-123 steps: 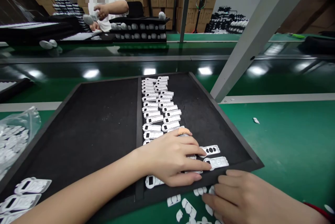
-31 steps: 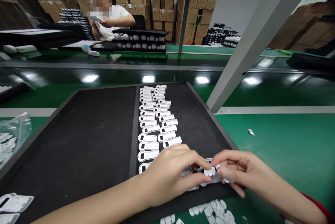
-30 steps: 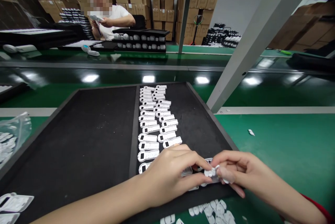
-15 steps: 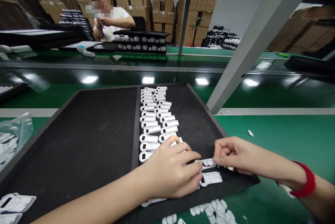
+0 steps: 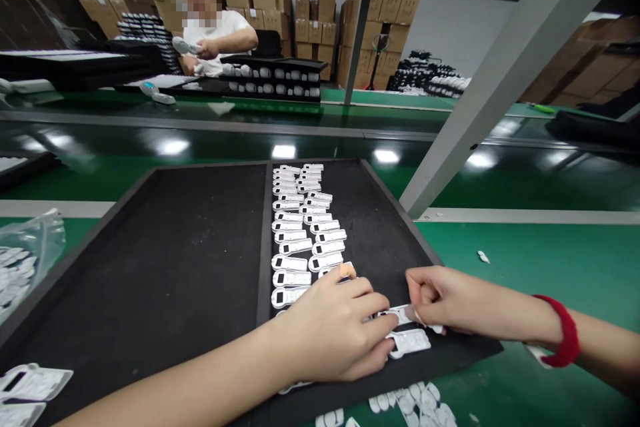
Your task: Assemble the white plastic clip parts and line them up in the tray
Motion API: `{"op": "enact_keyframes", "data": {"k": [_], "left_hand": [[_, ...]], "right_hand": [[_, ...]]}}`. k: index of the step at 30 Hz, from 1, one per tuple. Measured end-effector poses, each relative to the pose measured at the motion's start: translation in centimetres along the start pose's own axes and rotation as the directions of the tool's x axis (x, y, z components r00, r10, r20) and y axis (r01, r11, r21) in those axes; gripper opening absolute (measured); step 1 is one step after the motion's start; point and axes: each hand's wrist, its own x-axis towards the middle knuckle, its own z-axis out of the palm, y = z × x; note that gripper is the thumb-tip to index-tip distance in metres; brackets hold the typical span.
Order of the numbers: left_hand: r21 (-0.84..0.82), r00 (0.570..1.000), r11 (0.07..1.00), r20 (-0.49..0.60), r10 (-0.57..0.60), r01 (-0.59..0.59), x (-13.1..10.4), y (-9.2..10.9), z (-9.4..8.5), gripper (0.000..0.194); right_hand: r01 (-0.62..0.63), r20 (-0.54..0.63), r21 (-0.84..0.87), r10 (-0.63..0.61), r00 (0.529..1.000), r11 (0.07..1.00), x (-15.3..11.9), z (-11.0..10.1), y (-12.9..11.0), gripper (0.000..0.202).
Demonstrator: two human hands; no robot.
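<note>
Near the front right of a black tray, my left hand presses its fingertips on the left end of a white plastic piece. At that piece's right end is my right hand, its fingers pinched; a small white part shows beneath them, and what the fingertips grip is hidden. A second white piece lies just in front, touched by my left fingers. Two columns of similar white pieces with dark windows run back along the tray's divider.
Small white parts lie on the green table before the tray. A plastic bag of parts is at the left. A slanted metal post rises at right. Across the line a person holds white objects.
My right hand has shifted slightly left along the piece, fingers still pinched. The view has moved a little. The person opposite has lowered their hands and now holds white objects.
</note>
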Motion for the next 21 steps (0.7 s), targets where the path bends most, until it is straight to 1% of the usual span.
{"op": "enact_keyframes", "data": {"k": [3,8,9,11,12,14,16,18,19,21], "left_hand": [[0.006,1.000,1.000,0.005,0.004,-0.004,0.0,0.0,0.0,0.025],[0.000,1.000,1.000,-0.011,-0.010,0.010,0.1,0.0,0.0,0.024],[-0.005,1.000,1.000,-0.011,-0.012,0.012,0.1,0.0,0.0,0.024],[-0.014,1.000,1.000,-0.011,-0.013,0.013,0.1,0.0,-0.1,0.024],[-0.020,1.000,1.000,-0.015,-0.012,0.012,0.1,0.0,-0.1,0.024],[-0.030,1.000,0.999,-0.029,-0.010,0.010,0.1,0.0,-0.1,0.023],[-0.037,0.999,0.999,-0.049,-0.009,0.008,0.2,0.0,-0.1,0.023],[-0.040,0.998,0.999,-0.064,-0.006,0.003,0.2,0.0,-0.1,0.022],[-0.040,0.998,0.999,-0.069,-0.005,0.002,0.2,0.1,-0.1,0.022],[-0.040,0.997,0.999,-0.074,-0.002,-0.001,0.2,0.1,0.0,0.021]], "right_hand": [[0.066,-0.044,-0.001,-0.066,0.997,0.998,-0.1,0.5,0.5,0.019],[0.162,-0.026,0.000,-0.162,0.986,0.987,-1.0,0.5,0.8,0.020],[0.180,-0.043,-0.030,-0.181,0.983,0.983,-1.4,0.4,0.9,0.022],[0.225,-0.123,-0.155,-0.245,0.962,0.962,-2.2,0.3,1.2,0.026],[0.257,-0.154,-0.237,-0.298,0.942,0.937,-2.6,0.4,1.4,0.026],[0.336,-0.162,-0.406,-0.429,0.889,0.850,-3.3,0.8,2.0,0.025],[0.396,-0.129,-0.563,-0.550,0.825,0.726,-3.6,1.5,2.7,0.027],[0.393,-0.103,-0.693,-0.622,0.776,0.605,-3.6,2.2,3.1,0.029],[0.378,-0.097,-0.737,-0.641,0.761,0.561,-3.6,2.5,3.2,0.029],[0.359,-0.086,-0.774,-0.648,0.757,0.522,-3.4,3.0,3.2,0.029]]}}
